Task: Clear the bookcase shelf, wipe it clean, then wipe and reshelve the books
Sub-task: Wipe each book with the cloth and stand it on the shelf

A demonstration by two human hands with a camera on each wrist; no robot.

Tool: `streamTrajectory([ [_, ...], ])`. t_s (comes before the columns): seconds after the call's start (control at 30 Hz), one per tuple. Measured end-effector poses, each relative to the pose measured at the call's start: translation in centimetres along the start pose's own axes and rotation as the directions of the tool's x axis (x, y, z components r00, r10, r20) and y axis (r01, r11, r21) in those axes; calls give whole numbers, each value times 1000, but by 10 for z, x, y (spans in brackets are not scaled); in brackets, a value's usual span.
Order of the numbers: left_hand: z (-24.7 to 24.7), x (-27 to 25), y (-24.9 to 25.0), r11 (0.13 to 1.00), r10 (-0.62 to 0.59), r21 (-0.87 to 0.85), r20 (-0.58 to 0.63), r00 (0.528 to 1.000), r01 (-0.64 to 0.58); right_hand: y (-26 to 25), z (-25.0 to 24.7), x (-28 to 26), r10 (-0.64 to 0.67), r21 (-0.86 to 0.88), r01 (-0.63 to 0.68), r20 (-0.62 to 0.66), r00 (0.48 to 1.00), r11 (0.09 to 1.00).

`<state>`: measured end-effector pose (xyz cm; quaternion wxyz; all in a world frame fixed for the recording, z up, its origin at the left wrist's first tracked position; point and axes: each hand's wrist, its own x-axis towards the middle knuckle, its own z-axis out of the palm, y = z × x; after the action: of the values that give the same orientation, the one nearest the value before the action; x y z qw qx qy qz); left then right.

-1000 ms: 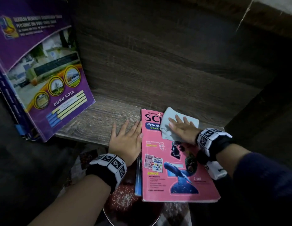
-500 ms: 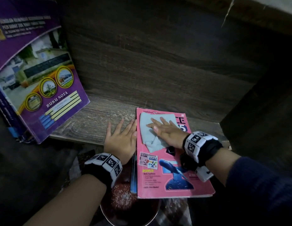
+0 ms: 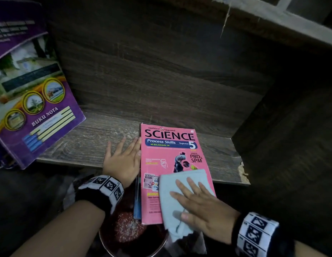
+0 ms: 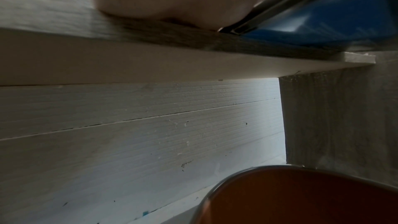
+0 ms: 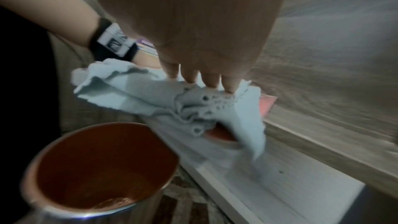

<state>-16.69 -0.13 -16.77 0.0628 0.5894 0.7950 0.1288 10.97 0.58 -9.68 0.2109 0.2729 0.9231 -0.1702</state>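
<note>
Right hand (image 3: 202,206) lies flat, fingers straight, pressing a pale blue cloth (image 3: 172,197) onto the lower part of the pink science book (image 3: 170,158). Nothing is gripped; the cloth is held only by downward pressure, and one corner hangs off the book's near edge. Left hand (image 3: 122,162) rests on the shelf (image 3: 83,143), fingers extended and relaxed, its side touching the book's spine edge as a stop.

The book lies face up, its far half on the shelf and its near half overhanging the front edge. A blue-covered book (image 3: 137,201) lies beneath it. A purple notebook (image 3: 31,101) leans tilted at the left end of the shelf. A metal-rimmed bowl (image 3: 131,236) with a reddish interior sits below the overhang.

Judged step: wiping the book cover before reshelving. For a good result:

- Keep the palm flat so the cloth contacts the cover evenly.
- Stroke along the full cover, overlapping each pass.
- Keep pressure light over the unsupported near half; heavy pressure there is likely to tip the book toward the bowl.
- Hold the left hand against the spine to prevent sliding.
- Gather the hanging corner so that it does not drag into the bowl.
</note>
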Motion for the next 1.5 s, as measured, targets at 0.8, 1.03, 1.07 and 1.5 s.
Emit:
streamTrajectory([
  [0.8,-2,-4,-1,1000,6,-6,-57,998,-6,131,-62,43,682,360,-592,-220,697,721],
  [1.03,-15,4,5,993,-83,-82,68,994,89,69,-48,50,755,493,-588,-272,596,642],
  [1.07,-17,5,7,993,-86,-74,101,991,93,63,-45,51,746,501,-584,-215,630,638],
  [1.5,-35,-4,43,631,-54,-775,-54,997,-8,62,-36,64,686,900,-197,-140,714,389],
])
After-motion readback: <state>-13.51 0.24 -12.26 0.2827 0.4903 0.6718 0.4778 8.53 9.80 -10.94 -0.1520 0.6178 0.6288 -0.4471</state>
